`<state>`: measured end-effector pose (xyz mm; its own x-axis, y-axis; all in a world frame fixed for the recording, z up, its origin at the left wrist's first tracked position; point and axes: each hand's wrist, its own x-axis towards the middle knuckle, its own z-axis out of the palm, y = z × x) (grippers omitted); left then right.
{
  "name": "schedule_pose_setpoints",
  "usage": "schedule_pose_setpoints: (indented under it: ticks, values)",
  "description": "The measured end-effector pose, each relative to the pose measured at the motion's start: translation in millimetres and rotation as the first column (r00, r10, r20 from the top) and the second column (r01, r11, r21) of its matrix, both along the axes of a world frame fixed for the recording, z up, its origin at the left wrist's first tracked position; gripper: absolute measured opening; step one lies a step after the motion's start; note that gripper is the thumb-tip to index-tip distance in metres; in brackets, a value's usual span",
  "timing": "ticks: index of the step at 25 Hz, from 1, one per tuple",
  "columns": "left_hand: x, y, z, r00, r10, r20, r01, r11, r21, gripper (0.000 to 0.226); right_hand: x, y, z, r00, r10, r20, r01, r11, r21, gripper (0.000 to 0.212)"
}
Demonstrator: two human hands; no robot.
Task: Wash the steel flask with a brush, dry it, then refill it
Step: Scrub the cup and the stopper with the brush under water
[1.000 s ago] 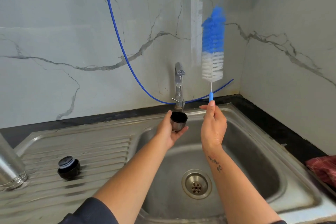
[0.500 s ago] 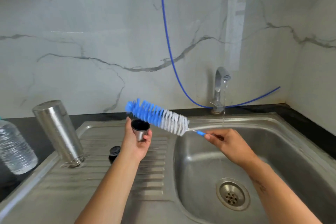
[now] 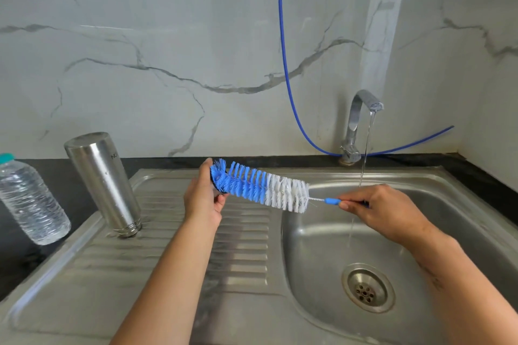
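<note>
The brush [image 3: 260, 189] has been swung down from upright to nearly level, and its blue tip is now pushed into the small cup [image 3: 217, 190] held in the left hand [image 3: 203, 199]. The right hand [image 3: 375, 209] is pinched on the handle. So the cup is judged to be under scrubbing, while the flask [image 3: 102, 182] stands inverted on the drainboard [image 3: 168, 260], untouched. Water is left running from the tap [image 3: 361, 115].

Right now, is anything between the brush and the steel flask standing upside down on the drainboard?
Yes. The left hand, holding a small cup that is mostly hidden, sits between the brush tip and the flask. The brush tip is at that cup. The right hand pinches the handle over the sink.
</note>
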<state>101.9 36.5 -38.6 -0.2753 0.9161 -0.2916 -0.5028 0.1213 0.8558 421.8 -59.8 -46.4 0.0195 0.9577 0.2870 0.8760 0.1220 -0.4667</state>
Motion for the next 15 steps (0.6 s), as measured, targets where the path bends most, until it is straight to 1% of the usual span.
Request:
schedule_pose_setpoints:
  ticks: [2, 5, 6, 7, 8, 9, 11, 12, 13, 14, 15]
  values:
    - [1.7, -4.0, 1.4, 0.996, 0.034, -0.081, -0.029, 0.998, 0.058, 0.028, -0.4, -0.8, 2.9, 1.000, -0.004, 0.017, 0.004, 1.000, -0.015, 0.015]
    - [13.6, -12.8, -1.4, 0.955, 0.045, -0.293, -0.002, 0.989, 0.147, 0.021, -5.9, -3.5, 7.5, 0.996, 0.042, 0.076, -0.041, 0.999, -0.018, 0.016]
    - [15.9, -14.2, -3.6, 0.946, 0.041, -0.321, 0.007, 0.989, 0.147, 0.020, -8.5, -3.5, 8.5, 0.995, 0.053, 0.085, -0.052, 0.998, -0.021, 0.018]
    - [16.3, -15.3, -4.2, 0.950, 0.024, -0.313, 0.017, 0.992, 0.128, 0.020, -9.8, -2.9, 7.5, 0.996, 0.062, 0.069, -0.060, 0.998, -0.032, 0.021]
    - [15.8, -15.1, -3.5, 0.962, -0.003, -0.272, 0.035, 0.993, 0.111, 0.018, -9.3, -2.1, 4.6, 0.996, 0.087, 0.011, -0.086, 0.994, -0.066, 0.024]
    - [15.1, -14.9, -0.9, 0.976, -0.033, -0.214, 0.060, 0.991, 0.122, 0.014, -8.9, -1.7, 1.7, 0.988, 0.120, -0.101, -0.133, 0.983, -0.126, 0.030]
    - [13.7, -15.0, 6.0, 0.991, -0.065, -0.114, 0.090, 0.970, 0.227, 0.006, -14.2, -3.3, -4.5, 0.916, 0.142, -0.375, -0.256, 0.927, -0.275, 0.041]
    - [13.8, -15.5, 9.8, 0.992, -0.061, -0.107, 0.088, 0.958, 0.272, 0.004, -17.2, -3.6, -6.6, 0.903, 0.136, -0.407, -0.272, 0.915, -0.298, 0.042]
    - [13.6, -16.5, 13.3, 0.991, -0.042, -0.128, 0.077, 0.955, 0.286, 0.006, -18.5, -2.0, -8.7, 0.927, 0.147, -0.345, -0.245, 0.934, -0.260, 0.039]
    - [12.5, -16.5, 14.7, 0.985, -0.011, -0.172, 0.058, 0.962, 0.266, 0.011, -18.9, 0.2, -10.6, 0.969, 0.147, -0.200, -0.179, 0.972, -0.154, 0.036]
    - [10.7, -15.3, 14.7, 0.974, 0.021, -0.226, 0.031, 0.974, 0.224, 0.019, -17.8, 3.0, -12.1, 0.993, 0.109, -0.034, -0.109, 0.994, 0.006, 0.032]
